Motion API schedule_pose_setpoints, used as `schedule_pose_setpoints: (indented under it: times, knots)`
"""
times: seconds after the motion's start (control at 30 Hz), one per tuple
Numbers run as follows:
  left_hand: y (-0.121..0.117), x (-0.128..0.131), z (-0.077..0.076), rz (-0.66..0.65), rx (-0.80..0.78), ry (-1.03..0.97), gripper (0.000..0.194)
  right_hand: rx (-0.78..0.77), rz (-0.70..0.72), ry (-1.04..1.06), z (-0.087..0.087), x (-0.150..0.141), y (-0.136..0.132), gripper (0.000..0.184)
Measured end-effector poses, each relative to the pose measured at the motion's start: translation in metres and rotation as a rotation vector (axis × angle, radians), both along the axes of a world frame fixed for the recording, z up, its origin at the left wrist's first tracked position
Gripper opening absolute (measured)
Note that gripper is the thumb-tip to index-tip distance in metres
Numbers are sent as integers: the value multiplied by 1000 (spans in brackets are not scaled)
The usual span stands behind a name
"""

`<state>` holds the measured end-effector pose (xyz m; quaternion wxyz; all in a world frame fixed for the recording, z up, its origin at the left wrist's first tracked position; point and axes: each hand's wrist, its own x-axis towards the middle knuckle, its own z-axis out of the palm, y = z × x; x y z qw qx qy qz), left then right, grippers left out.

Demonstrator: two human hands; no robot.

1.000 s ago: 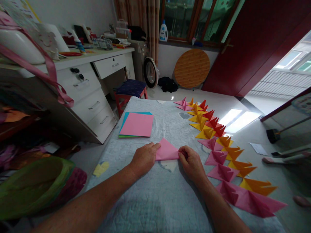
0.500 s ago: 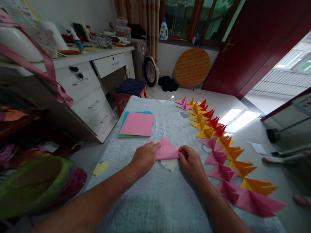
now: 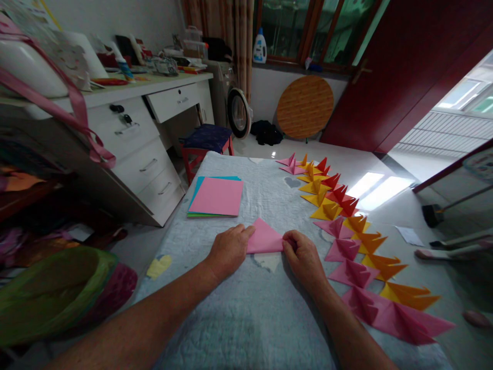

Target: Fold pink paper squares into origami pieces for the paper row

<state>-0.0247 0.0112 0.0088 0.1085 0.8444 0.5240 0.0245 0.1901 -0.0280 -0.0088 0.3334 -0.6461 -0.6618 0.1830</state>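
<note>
A pink sheet of origami paper [image 3: 265,239], folded into a triangle, lies on the cloth-covered table with its point facing away from me. My left hand [image 3: 232,248] presses on its left corner, fingers together on the paper. At the right corner, my right hand [image 3: 302,253] pinches the edge between thumb and curled fingers. Beyond my left hand rests a stack of square paper [image 3: 216,197], pink on top with blue and green edges showing beneath. Rows of folded paper cranes [image 3: 353,273] in pink, yellow, orange and red stand along the table's right side.
The pale blue quilted cloth [image 3: 246,313] covers the table. A stool [image 3: 208,140] stands past its far left corner, near a white desk [image 3: 142,154]. To the left is a green-lined bin [image 3: 57,293]. A round wooden tabletop [image 3: 305,107] leans on the far wall.
</note>
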Motion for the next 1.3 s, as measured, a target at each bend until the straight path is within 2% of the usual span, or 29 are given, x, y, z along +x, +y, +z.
schedule_pose_setpoints:
  times: [0.4, 0.53, 0.63, 0.8, 0.97, 1.07, 1.2, 1.3]
  knots:
    - [-2, 2, 5, -5, 24, 50, 33, 9, 3, -7, 1, -1, 0, 13]
    - [-3, 5, 7, -47, 144, 80, 22, 19, -7, -22, 1, -1, -1, 14]
    - [-4, 9, 7, -102, 225, 73, 21, 29, -50, -51, -1, 1, -1, 16]
    - [-4, 14, 8, -241, 139, 60, 19, 16, -90, -54, -2, 4, -1, 19]
    - [-14, 14, 11, -254, 102, 85, 19, 5, -117, -49, -2, 5, -2, 20]
    - [-26, 17, 10, -242, 111, 95, 28, 20, -113, -65, -4, 7, -2, 20]
    - [-40, 19, 6, -257, 86, 115, 75, 34, -121, -126, -6, 10, -4, 20]
    - [-46, 20, 4, -256, 48, 102, 90, 63, -152, -241, -3, 8, -7, 17]
